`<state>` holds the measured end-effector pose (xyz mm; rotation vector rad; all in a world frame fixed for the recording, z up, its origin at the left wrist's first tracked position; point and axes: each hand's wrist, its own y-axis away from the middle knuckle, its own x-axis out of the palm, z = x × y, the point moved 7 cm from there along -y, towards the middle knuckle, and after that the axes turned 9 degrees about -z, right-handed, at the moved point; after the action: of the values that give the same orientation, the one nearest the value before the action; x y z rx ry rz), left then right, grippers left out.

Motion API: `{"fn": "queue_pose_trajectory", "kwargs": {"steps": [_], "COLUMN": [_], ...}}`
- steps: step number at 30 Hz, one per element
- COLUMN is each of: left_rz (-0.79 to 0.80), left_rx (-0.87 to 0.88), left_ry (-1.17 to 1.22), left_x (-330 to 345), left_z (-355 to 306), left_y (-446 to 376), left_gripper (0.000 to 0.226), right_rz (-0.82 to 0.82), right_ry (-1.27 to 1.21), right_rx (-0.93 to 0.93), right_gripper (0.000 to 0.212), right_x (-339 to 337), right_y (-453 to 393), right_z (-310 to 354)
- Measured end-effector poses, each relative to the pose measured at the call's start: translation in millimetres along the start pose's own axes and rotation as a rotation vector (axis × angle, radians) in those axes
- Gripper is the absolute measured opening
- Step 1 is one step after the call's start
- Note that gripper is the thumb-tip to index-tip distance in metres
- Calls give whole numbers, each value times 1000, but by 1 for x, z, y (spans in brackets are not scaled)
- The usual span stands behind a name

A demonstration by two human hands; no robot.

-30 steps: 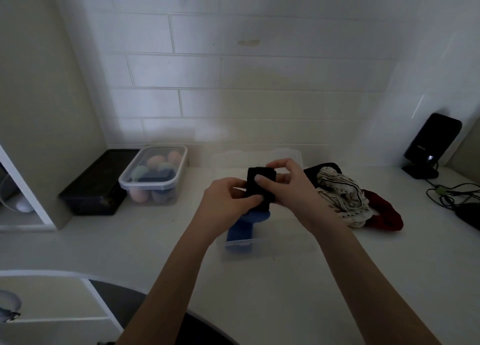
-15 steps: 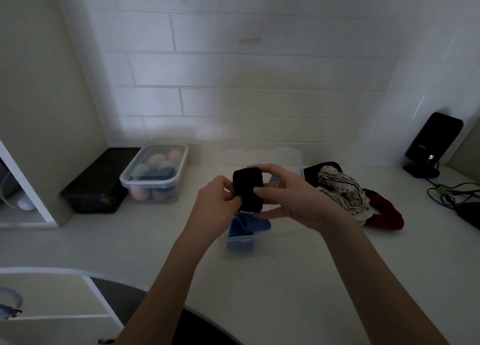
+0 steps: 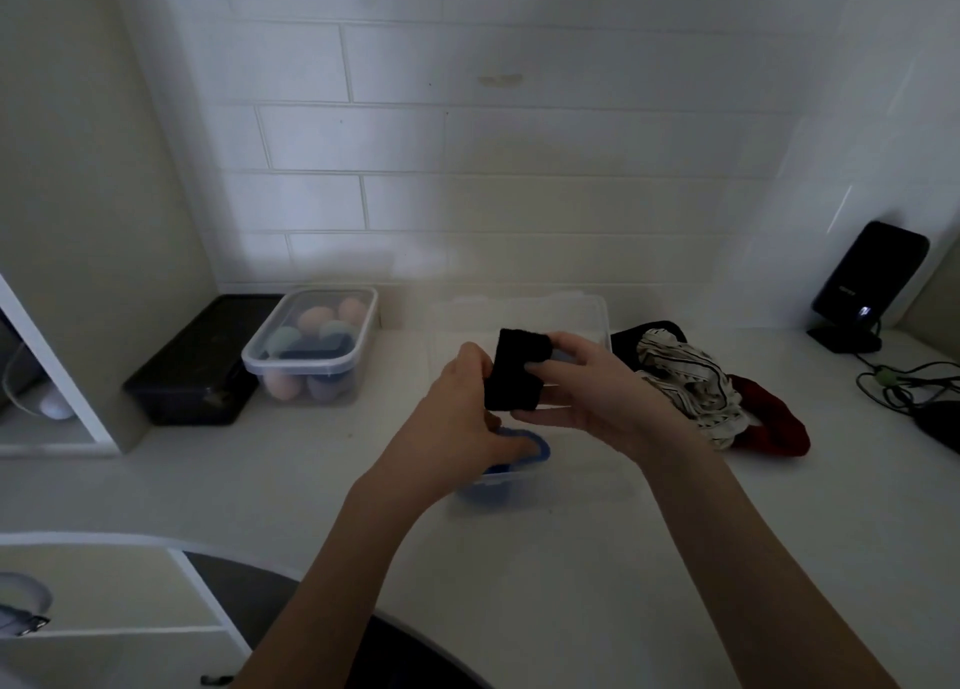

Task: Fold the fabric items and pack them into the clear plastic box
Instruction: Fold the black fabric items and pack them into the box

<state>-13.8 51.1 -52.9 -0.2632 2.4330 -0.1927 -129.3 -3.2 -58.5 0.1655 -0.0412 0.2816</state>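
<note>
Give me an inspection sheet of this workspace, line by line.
Surface: white counter, dimly lit.
Job's things: clear plastic box with blue fabric inside; folded black fabric held above it; striped fabric and red fabric piled to the right.
Clutter: lidded tub of coloured sponges; black tray.
Grippers: left hand and right hand both grip the black fabric.
Cables: tangled cords at far right.
Surroundings: white tiled wall; black device on a stand.

A home, likely a bathroom or dressing nook: white brick-pattern wall tiles [image 3: 405, 137] across the upper frame, a white countertop [image 3: 597, 558] below, and a lidded tub of makeup sponges [image 3: 311, 348] at centre left.
</note>
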Motion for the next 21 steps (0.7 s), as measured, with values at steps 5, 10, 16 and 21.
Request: {"fn": "queue_pose_trajectory", "kwargs": {"steps": [5, 10, 16, 21], "left_rz": [-18, 100, 260, 387], "left_rx": [66, 111, 104, 106], "left_ry": [-210, -493, -755, -735], "left_x": [2, 6, 2, -1], "left_z": [2, 1, -1, 7], "left_y": [0, -4, -7, -3], "left_gripper": [61, 41, 19, 24], "right_rz": [-31, -105, 78, 39], "right_ry": [-108, 207, 599, 972], "right_rx": [18, 28, 148, 20], "right_gripper": [26, 10, 14, 19], "right_x": [-2, -35, -20, -6], "right_y": [-2, 2, 5, -5], "right_z": [1, 10, -15, -27]}}
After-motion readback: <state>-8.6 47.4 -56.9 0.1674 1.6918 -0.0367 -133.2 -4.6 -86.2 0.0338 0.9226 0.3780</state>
